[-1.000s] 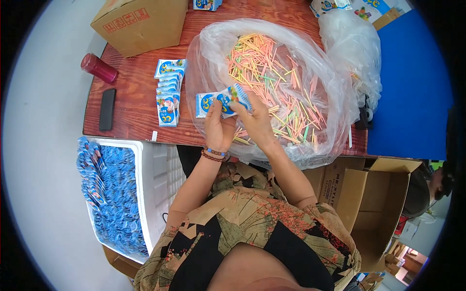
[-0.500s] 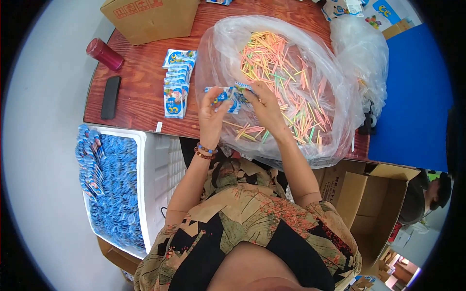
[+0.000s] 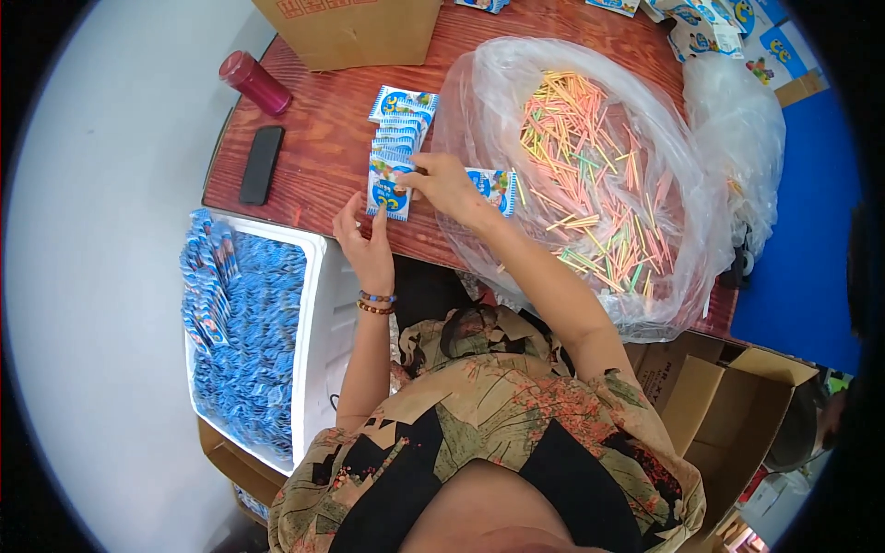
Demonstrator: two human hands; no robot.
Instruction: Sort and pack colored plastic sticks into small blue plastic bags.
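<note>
On the red-brown table lies an overlapping row of small blue-and-white packets [image 3: 401, 118]. The nearest packet [image 3: 385, 175] is pinched at its right edge by my right hand [image 3: 450, 192]. My left hand [image 3: 367, 256], with beaded bracelets at the wrist, is at that packet's lower end, fingers apart and one fingertip over its edge. Another blue-and-white packet [image 3: 502, 191] lies on the left edge of a large clear plastic bag [image 3: 470, 111], partly hidden by my right hand. Inside the bag are many thin pink, yellow and green sticks [image 3: 572, 120].
A white foam box [image 3: 309, 276] full of blue packets stands at the left. Beyond are a black phone [image 3: 262, 166], a dark pink jar [image 3: 258, 83] and a cardboard box [image 3: 359, 32]. An open carton [image 3: 737, 405] and a blue board [image 3: 802, 230] are at the right.
Both hands have moved left from the bag's edge to the packet row. The right hand now pinches the nearest packet there; the left has opened. The view has shifted.
</note>
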